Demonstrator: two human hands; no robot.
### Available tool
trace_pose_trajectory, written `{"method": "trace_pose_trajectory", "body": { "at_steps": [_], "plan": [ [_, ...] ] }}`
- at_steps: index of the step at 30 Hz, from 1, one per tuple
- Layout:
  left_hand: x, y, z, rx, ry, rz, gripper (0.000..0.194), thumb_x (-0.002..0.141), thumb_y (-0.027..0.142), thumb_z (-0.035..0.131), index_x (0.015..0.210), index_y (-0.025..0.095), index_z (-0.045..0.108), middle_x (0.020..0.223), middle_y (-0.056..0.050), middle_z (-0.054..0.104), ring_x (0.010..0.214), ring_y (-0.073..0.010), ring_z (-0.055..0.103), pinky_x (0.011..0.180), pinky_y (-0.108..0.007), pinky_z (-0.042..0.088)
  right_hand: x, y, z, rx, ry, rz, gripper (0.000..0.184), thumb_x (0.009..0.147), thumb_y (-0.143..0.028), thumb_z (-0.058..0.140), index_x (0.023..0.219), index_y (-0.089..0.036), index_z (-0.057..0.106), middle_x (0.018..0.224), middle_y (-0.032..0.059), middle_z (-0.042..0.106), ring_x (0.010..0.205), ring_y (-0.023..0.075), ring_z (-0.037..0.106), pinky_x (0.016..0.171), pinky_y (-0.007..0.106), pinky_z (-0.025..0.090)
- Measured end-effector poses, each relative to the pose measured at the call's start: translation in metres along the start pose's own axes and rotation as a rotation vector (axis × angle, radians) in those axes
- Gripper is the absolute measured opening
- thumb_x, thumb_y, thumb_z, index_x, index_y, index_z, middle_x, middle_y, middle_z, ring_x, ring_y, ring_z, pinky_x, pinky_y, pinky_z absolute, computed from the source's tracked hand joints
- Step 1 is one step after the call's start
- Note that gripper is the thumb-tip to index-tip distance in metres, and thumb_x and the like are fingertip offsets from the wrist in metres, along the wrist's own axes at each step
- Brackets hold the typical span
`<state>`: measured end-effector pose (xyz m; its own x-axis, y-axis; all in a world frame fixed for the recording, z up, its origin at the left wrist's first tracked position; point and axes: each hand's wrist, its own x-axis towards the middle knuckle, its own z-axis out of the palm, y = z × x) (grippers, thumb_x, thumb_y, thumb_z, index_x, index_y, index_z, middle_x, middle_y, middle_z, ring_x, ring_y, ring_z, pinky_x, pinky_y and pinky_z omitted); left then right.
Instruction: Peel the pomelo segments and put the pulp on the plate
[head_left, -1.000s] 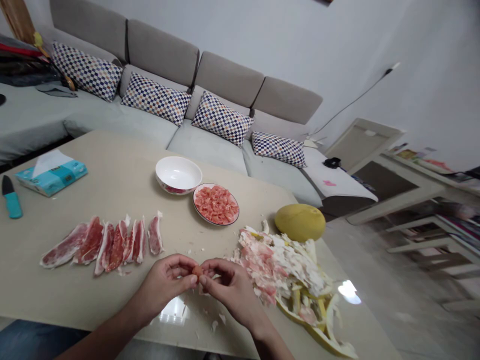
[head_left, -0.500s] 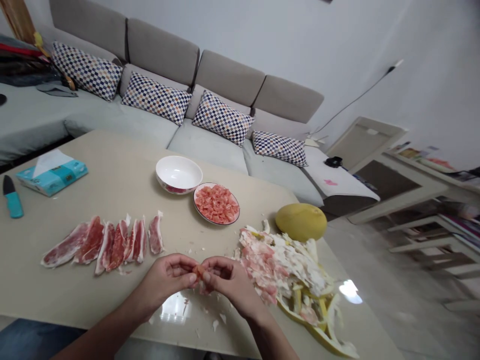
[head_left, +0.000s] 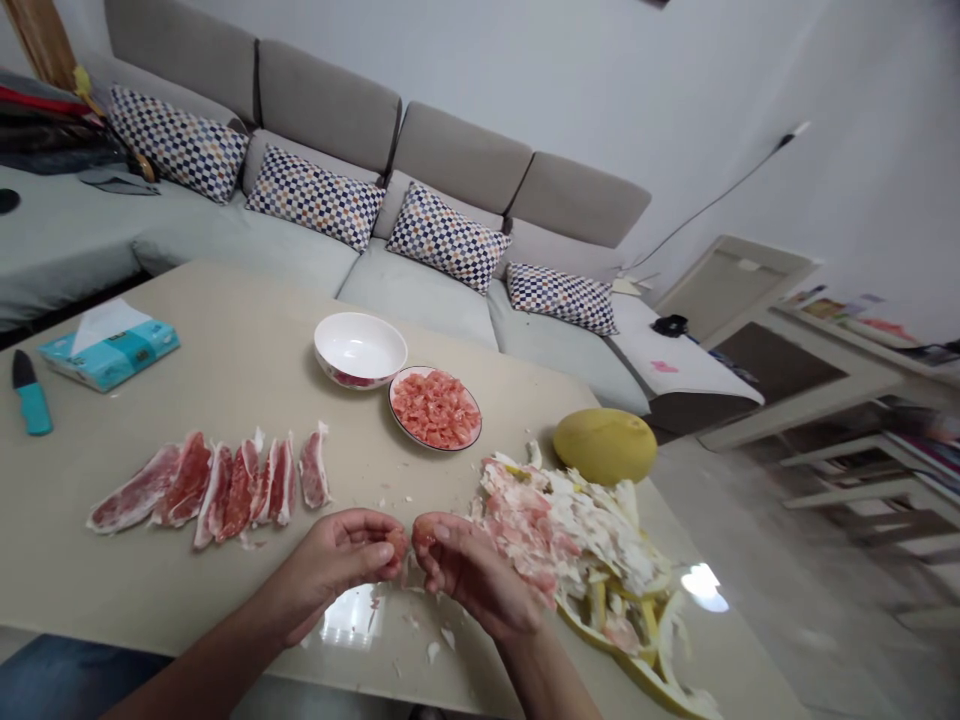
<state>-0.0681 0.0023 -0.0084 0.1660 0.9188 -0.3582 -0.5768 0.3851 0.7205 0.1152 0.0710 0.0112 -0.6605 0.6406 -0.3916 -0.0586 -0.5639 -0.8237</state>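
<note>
Head view: the left hand (head_left: 337, 565) pinches a small piece of pulp (head_left: 397, 541) between thumb and fingers, the piece sitting at its fingertips on the side facing the right hand (head_left: 484, 585). The right hand grasps another bit of pulp (head_left: 425, 530) the same way, at the tips of its thumb and forefinger; the two hands are near each other but apart, above the tabletop (head_left: 247, 370). The pomelo segments (head_left: 240, 490) lie in a row beyond and to the left of the left hand. The scraps (head_left: 600, 525), white and pink skins with yellow peel, are heaped just beside the right hand, with a whole pomelo (head_left: 604, 446) behind them. Farther off, the bowl (head_left: 360, 350) stands beside the plate (head_left: 407, 432), which is piled with pulp. The knife (head_left: 34, 402) and tissues (head_left: 112, 350) lie at the far left. Fingers partly cover both held pieces, so their full shapes are hard to make out. Both forearms and the near edge of the heap are cut off at the bottom.
</note>
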Motion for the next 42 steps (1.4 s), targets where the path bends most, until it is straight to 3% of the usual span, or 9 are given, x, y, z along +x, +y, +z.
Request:
{"method": "trace_pose_trajectory", "body": {
  "at_steps": [3,7,11,14,18,21,25,32,42],
  "plan": [
    [0.000,0.001,-0.001,-0.041,0.010,0.006,0.028,0.070,0.030,0.080,0.094,0.017,0.073,0.094,-0.006,0.070,0.086,-0.0161,0.065,0.088,-0.031,0.050,0.005,-0.002,-0.005,-0.180,0.097,-0.056,0.038,0.072,-0.051,0.073,0.080,-0.014,0.068,0.070,0.0007,0.055,0.057,0.0098,0.050,0.054,0.022,0.049],
    [0.003,-0.002,-0.002,-0.057,0.040,0.055,0.027,0.073,0.031,0.078,0.096,0.018,0.073,0.099,-0.006,0.067,0.091,-0.0168,0.063,0.092,-0.032,0.049,0.036,-0.020,-0.026,-0.557,0.386,-0.273,0.041,0.073,-0.052,0.071,0.088,-0.014,0.069,0.077,0.0041,0.063,0.062,0.0140,0.056,0.061,0.030,0.052],
    [0.004,-0.003,-0.001,-0.007,0.083,0.100,0.029,0.069,0.031,0.081,0.094,0.018,0.072,0.097,-0.004,0.065,0.088,-0.0149,0.060,0.086,-0.029,0.050,0.077,-0.055,-0.053,-0.709,0.633,-0.465,0.043,0.070,-0.050,0.071,0.092,-0.013,0.068,0.088,0.0090,0.067,0.075,0.0199,0.059,0.075,0.036,0.050],
    [0.001,0.000,0.001,-0.017,0.112,0.084,0.031,0.067,0.033,0.082,0.092,0.018,0.072,0.091,-0.003,0.064,0.088,-0.0158,0.060,0.089,-0.031,0.050,0.086,-0.068,-0.059,-0.796,0.722,-0.552,0.045,0.073,-0.048,0.067,0.102,-0.014,0.067,0.105,0.0138,0.068,0.084,0.0234,0.062,0.084,0.041,0.048],
    [-0.002,0.002,0.001,-0.047,0.120,0.078,0.031,0.067,0.033,0.082,0.093,0.019,0.072,0.090,-0.003,0.065,0.089,-0.0169,0.061,0.092,-0.034,0.049,0.061,-0.047,-0.039,-0.860,0.617,-0.546,0.037,0.080,-0.043,0.063,0.106,-0.017,0.068,0.112,0.0123,0.068,0.089,0.0228,0.064,0.086,0.041,0.050],
    [-0.001,0.000,0.001,-0.043,0.081,0.086,0.029,0.070,0.031,0.080,0.095,0.019,0.071,0.096,-0.004,0.066,0.090,-0.0172,0.062,0.091,-0.034,0.049,0.028,-0.020,-0.014,-0.846,0.399,-0.434,0.030,0.082,-0.041,0.065,0.103,-0.021,0.071,0.095,0.0071,0.073,0.083,0.0204,0.067,0.078,0.035,0.054],
    [-0.001,-0.003,0.002,-0.039,-0.010,0.080,0.026,0.072,0.028,0.078,0.094,0.019,0.068,0.096,-0.004,0.064,0.090,-0.0171,0.062,0.088,-0.033,0.050,0.000,-0.002,0.010,-0.682,0.135,-0.299,0.029,0.084,-0.041,0.066,0.106,-0.023,0.070,0.098,0.0057,0.069,0.083,0.0180,0.065,0.073,0.030,0.052],
    [0.000,-0.007,0.005,-0.048,-0.112,0.088,0.026,0.073,0.025,0.078,0.091,0.020,0.060,0.093,-0.002,0.062,0.084,-0.0139,0.060,0.082,-0.031,0.049,-0.002,-0.004,0.016,-0.643,0.092,-0.351,0.022,0.082,-0.038,0.070,0.096,-0.021,0.071,0.095,0.0042,0.063,0.083,0.0158,0.059,0.074,0.027,0.048],
    [0.000,-0.008,0.004,-0.063,-0.107,0.090,0.021,0.076,0.030,0.075,0.086,0.016,0.063,0.083,-0.001,0.062,0.075,-0.0122,0.058,0.077,-0.027,0.046,-0.003,0.005,0.018,-0.400,0.121,-0.233,0.028,0.079,-0.043,0.072,0.088,-0.017,0.067,0.073,0.0008,0.067,0.064,0.0125,0.060,0.063,0.025,0.047]
  ]
}}
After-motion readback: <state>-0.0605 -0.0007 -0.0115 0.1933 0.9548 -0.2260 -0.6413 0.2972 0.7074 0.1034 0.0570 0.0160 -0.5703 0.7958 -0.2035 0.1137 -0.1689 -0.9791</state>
